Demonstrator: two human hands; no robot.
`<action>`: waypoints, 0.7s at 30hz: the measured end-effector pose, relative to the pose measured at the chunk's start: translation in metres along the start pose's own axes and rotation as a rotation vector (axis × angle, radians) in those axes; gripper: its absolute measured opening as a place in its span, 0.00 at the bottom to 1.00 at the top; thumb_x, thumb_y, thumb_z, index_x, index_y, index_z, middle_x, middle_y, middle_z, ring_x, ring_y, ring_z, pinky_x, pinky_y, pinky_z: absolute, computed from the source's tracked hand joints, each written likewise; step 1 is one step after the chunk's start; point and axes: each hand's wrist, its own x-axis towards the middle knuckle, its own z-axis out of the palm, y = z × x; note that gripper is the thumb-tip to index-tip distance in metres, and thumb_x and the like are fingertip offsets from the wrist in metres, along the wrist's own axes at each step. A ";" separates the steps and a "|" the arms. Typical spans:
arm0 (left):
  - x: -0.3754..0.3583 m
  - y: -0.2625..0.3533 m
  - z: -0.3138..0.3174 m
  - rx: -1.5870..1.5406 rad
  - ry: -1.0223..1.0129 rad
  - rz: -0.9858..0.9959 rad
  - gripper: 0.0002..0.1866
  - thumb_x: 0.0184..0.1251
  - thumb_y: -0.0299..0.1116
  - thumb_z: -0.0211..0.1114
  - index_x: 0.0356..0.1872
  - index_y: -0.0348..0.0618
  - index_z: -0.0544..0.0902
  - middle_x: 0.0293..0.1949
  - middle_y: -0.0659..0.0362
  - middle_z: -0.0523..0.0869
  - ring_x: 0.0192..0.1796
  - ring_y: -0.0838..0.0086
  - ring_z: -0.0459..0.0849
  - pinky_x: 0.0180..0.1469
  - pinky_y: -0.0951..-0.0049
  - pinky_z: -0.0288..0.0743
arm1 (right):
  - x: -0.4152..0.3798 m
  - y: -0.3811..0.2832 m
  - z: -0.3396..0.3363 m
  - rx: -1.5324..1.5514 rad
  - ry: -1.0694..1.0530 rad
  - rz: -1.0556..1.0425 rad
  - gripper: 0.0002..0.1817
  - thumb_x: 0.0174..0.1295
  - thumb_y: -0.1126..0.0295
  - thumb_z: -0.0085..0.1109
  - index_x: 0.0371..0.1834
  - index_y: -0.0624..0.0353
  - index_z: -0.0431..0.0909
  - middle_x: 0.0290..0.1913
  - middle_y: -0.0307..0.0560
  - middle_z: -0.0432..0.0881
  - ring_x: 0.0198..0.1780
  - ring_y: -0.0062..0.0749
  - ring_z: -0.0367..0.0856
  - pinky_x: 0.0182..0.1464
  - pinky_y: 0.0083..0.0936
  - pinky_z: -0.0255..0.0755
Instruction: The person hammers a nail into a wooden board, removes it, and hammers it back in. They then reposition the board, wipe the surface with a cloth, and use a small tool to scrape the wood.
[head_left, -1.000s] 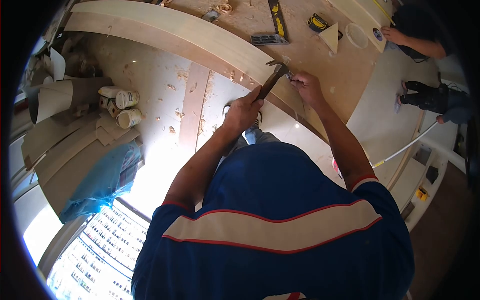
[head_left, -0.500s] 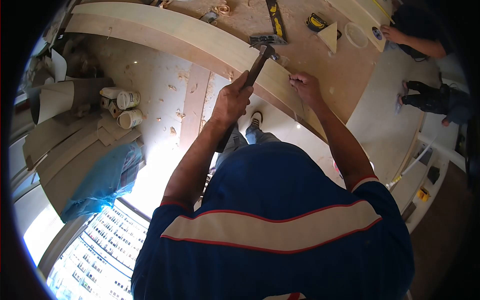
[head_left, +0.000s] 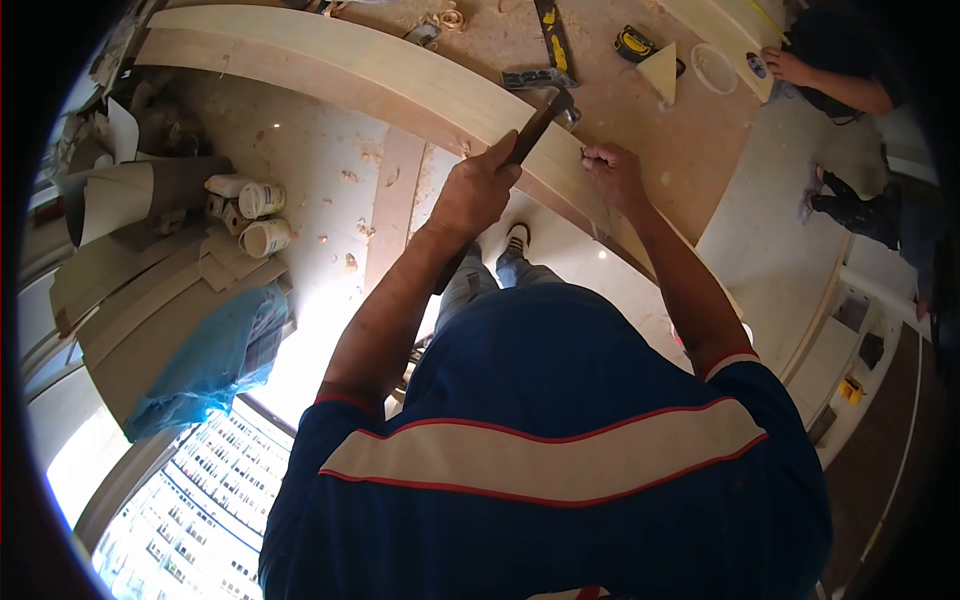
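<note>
In the head view, the left hand (head_left: 475, 192) grips the hammer (head_left: 538, 126) by its handle, probably to leave the hammer's head free toward one o'clock. At five o'clock from it, the right hand (head_left: 613, 175) is pinched closed over the pale board (head_left: 470, 105), its content too small to tell.

Head camera, one, sole view: worn on your head, facing forward and steeply down, wide-angle with dark rounded borders; your shirt (head_left: 560, 365) nearest, your left grip (head_left: 474, 195) and right grip (head_left: 615, 174) farther, the desk (head_left: 695, 155) beyond.
</note>
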 end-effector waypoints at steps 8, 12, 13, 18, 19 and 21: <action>-0.001 -0.018 0.013 0.026 -0.089 -0.031 0.28 0.75 0.37 0.63 0.74 0.46 0.74 0.52 0.36 0.88 0.58 0.43 0.87 0.60 0.54 0.79 | 0.001 -0.002 -0.001 0.080 -0.034 0.137 0.07 0.63 0.77 0.70 0.43 0.66 0.88 0.37 0.47 0.91 0.37 0.25 0.88 0.40 0.26 0.81; 0.000 -0.006 0.005 0.104 -0.144 0.001 0.28 0.75 0.37 0.62 0.75 0.47 0.74 0.49 0.37 0.89 0.55 0.44 0.88 0.59 0.53 0.79 | 0.001 0.001 0.000 -0.024 -0.015 0.025 0.07 0.62 0.76 0.71 0.43 0.64 0.88 0.37 0.48 0.90 0.36 0.28 0.88 0.41 0.26 0.81; 0.004 -0.004 0.002 0.150 -0.164 0.005 0.28 0.75 0.37 0.62 0.75 0.47 0.74 0.49 0.38 0.89 0.54 0.45 0.88 0.59 0.52 0.79 | 0.001 0.000 -0.001 -0.072 -0.018 -0.012 0.07 0.62 0.76 0.71 0.42 0.64 0.89 0.37 0.49 0.90 0.36 0.29 0.89 0.41 0.27 0.81; 0.015 0.013 -0.018 0.178 -0.191 -0.058 0.27 0.77 0.36 0.60 0.76 0.48 0.74 0.38 0.43 0.89 0.41 0.55 0.91 0.46 0.58 0.84 | 0.000 0.000 0.003 -0.016 0.018 0.042 0.08 0.60 0.76 0.72 0.42 0.63 0.89 0.37 0.49 0.90 0.37 0.31 0.89 0.42 0.27 0.81; 0.015 0.019 -0.021 0.091 -0.188 -0.108 0.27 0.78 0.36 0.59 0.76 0.48 0.73 0.34 0.46 0.87 0.37 0.59 0.90 0.42 0.60 0.84 | -0.001 -0.001 0.003 -0.025 0.025 0.047 0.08 0.60 0.76 0.72 0.42 0.63 0.89 0.37 0.49 0.90 0.37 0.31 0.89 0.43 0.27 0.81; 0.012 0.017 -0.019 -0.047 -0.169 -0.100 0.27 0.79 0.37 0.58 0.77 0.48 0.72 0.26 0.54 0.80 0.25 0.73 0.84 0.29 0.67 0.83 | -0.002 -0.004 0.003 -0.058 0.020 0.026 0.08 0.60 0.75 0.72 0.42 0.62 0.89 0.38 0.49 0.90 0.37 0.31 0.89 0.43 0.27 0.81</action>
